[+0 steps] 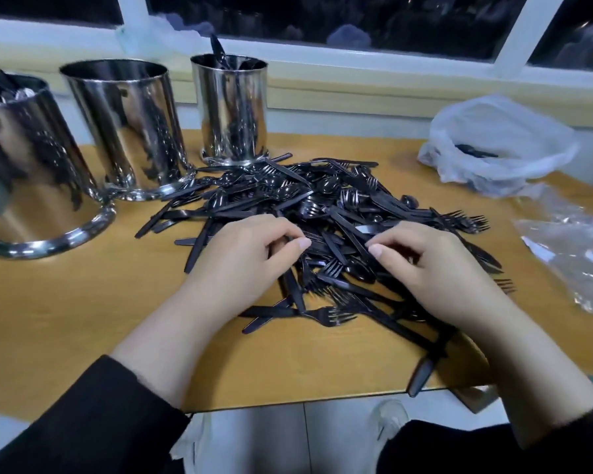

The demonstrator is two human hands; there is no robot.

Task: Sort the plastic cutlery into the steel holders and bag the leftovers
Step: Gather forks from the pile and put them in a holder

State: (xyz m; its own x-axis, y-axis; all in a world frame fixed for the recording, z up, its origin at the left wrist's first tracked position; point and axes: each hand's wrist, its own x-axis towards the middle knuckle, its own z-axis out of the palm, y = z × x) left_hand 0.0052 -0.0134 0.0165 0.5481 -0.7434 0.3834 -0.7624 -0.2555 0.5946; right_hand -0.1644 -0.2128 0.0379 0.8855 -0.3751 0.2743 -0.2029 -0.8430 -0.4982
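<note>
Cutlery pile (322,217) sits mid-table (65,319), right of the steel holders (127,128). Left hand (240,261) & right hand (435,268): curled grip pinching into tangled pieces. Risk: snagged forks drag extras; knife (423,374) overhanging table edge could fall.

You're at a wooden table (83,319) beside a night-dark window (322,18), likely a canteen: steel holders (127,124), heaped plastic cutlery (322,206).
</note>
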